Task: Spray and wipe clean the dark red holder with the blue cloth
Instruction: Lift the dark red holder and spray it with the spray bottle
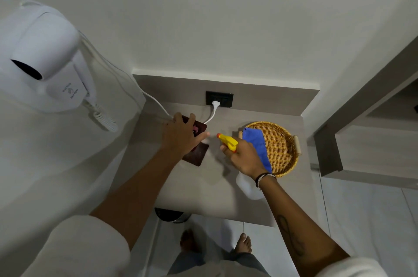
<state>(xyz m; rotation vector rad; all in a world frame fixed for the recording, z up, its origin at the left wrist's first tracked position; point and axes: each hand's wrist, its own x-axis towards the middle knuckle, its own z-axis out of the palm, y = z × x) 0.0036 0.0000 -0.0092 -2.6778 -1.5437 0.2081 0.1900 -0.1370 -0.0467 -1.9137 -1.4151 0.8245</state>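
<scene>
The dark red holder (pixel 196 154) stands on the grey counter (pixel 203 186) near the left wall. My left hand (pixel 181 135) grips it from above, covering most of its top. My right hand (pixel 243 156) holds a spray bottle (pixel 229 141) with a yellow trigger head and orange nozzle aimed left at the holder, a short gap away. The bottle's white body shows below my wrist. The blue cloth (pixel 257 143) hangs along the back of my right hand, over the basket's left rim; whether my fingers pinch it is hidden.
A round wicker basket (pixel 282 147) sits at the counter's right. A white wall hair dryer (pixel 45 62) hangs on the left, its cord running to a black socket (pixel 219 98) behind the holder. A bin (pixel 172 215) and bare feet show below the counter edge.
</scene>
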